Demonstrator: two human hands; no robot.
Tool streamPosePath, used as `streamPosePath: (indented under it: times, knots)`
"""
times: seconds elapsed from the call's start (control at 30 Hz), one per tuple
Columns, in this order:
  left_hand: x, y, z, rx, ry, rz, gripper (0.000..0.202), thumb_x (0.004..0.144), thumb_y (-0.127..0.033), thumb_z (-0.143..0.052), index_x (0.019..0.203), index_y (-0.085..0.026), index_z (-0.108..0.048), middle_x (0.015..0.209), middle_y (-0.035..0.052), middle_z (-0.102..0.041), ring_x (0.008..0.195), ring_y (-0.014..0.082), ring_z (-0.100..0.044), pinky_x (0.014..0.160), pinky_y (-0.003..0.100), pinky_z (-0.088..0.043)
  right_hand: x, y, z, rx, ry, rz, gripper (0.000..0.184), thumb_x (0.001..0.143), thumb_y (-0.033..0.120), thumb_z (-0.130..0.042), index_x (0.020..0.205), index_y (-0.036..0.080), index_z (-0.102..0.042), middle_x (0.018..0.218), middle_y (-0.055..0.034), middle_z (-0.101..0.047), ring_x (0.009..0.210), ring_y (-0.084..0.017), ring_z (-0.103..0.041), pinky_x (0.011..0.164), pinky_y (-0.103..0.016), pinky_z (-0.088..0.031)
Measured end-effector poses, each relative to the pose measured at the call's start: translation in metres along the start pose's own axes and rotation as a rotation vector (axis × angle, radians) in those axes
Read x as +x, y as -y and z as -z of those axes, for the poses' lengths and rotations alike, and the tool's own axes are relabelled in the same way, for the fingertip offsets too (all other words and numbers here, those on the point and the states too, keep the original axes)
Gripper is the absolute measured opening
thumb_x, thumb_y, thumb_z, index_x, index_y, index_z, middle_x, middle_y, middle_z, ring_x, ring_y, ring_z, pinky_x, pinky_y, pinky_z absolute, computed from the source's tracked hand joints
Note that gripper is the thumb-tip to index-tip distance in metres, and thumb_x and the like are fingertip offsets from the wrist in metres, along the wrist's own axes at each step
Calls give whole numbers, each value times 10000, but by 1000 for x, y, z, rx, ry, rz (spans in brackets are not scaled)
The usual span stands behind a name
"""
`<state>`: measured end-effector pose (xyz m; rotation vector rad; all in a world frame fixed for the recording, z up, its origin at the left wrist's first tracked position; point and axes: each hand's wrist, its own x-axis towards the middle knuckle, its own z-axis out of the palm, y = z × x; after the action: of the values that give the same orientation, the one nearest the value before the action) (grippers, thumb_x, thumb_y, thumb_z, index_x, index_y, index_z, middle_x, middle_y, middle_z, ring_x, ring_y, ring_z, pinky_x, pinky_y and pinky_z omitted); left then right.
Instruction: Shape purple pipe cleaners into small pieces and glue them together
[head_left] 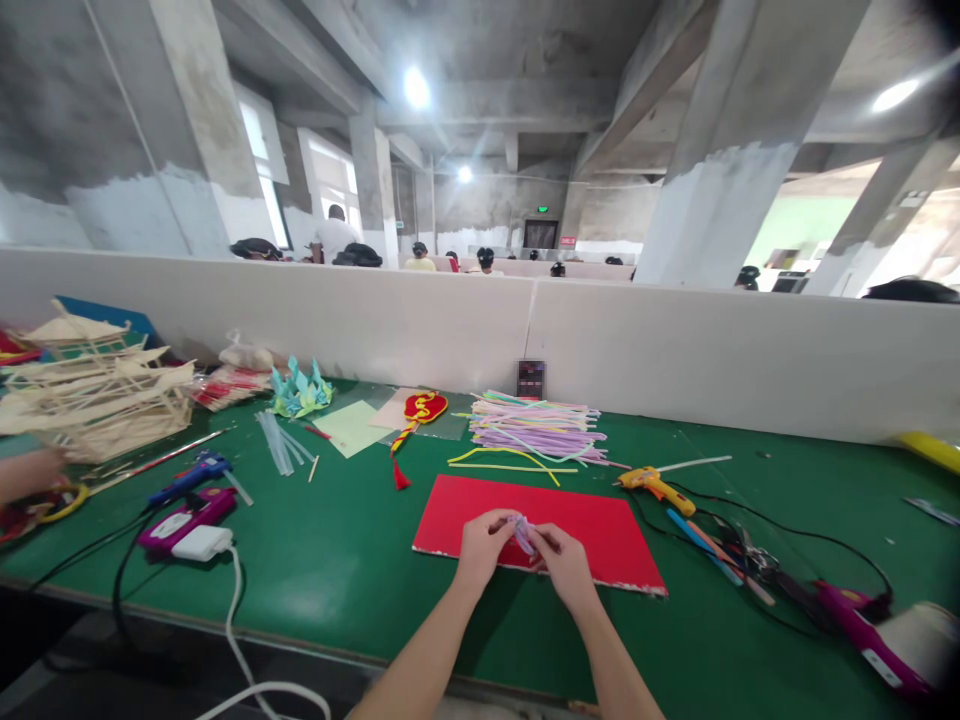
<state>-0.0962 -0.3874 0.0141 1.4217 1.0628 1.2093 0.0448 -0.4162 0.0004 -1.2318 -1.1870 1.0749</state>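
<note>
Supporting surface: green table (330, 570). Clock positions are taken from the red board (480, 498), found lying flat. Twelve: a heap of pastel fuzzy stems (532, 430). Between two and three: yellow glue gun (656, 488). Nine: magenta power strip (180, 522). Between nine and ten: clear sticks (276, 445). Ten: blue-green folded-paper piece (300, 395).

Left of a purple power strip (189, 515) and its white charger (202, 543) stands a pale wooden model building (112, 405).

Craft workshop — yellow glue gun (654, 488) on green bench (322, 560), half-painted concrete pillar (720, 210), partition (375, 312) — beyond, seemingly other workers (337, 238).
</note>
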Motion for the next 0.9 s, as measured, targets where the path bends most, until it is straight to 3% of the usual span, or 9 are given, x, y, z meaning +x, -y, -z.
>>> streamPosePath:
  times: [0.23, 0.37, 0.47, 0.63, 0.77, 0.9]
  knots:
    - [2, 1, 2, -2, -46, 0, 184, 701, -272, -573, 795, -138, -655, 763, 65, -699, 741, 206, -643, 701, 288, -492, -2, 1, -4, -30, -10, 7, 388, 672, 488, -615, 902, 175, -611, 621, -18, -626, 507, -166, -575, 448, -262, -488]
    - [3, 1, 3, -6, -71, 13, 191, 706, -282, -566, 806, -134, -634, 779, 70, -691, 759, 204, -639, 715, 291, -486, -2, 1, -5, -23, 17, 13, 364, 672, 459, -631, 891, 169, -606, 651, -34, -650, 540, -168, -589, 451, -244, -475]
    - [2, 0, 1, -19, -35, 27, 186, 707, -299, -571, 788, -138, -618, 734, 56, -682, 721, 198, -639, 667, 282, -495, 0, 0, -2, 37, -27, 5, 359, 661, 472, -634, 844, 164, -610, 651, -47, -656, 581, -192, -609, 442, -246, -478]
    - [0, 0, -2, -37, 39, 38, 190, 714, -330, -576, 757, -147, -599, 651, 23, -660, 640, 172, -628, 617, 264, -487, 1, 1, 4, 81, -70, -2, 440, 652, 470, -644, 977, 176, -610, 588, -10, -631, 515, -164, -580, 467, -253, -487]
    - [0, 4, -2, -46, 87, 51, 215, 719, -354, -578, 767, -145, -594, 664, 30, -663, 639, 175, -630, 616, 274, -488, 2, 0, 4, 44, -81, 34, 344, 647, 467, -646, 796, 156, -643, 596, -24, -629, 511, -155, -564, 498, -259, -480]
    - [-1, 4, -1, -44, 105, 43, 239, 733, -340, -566, 876, -151, -596, 720, 35, -679, 693, 182, -640, 672, 288, -491, 2, -1, 4, 31, -81, 60, 313, 664, 460, -634, 740, 156, -625, 562, -12, -601, 476, -142, -538, 489, -259, -462]
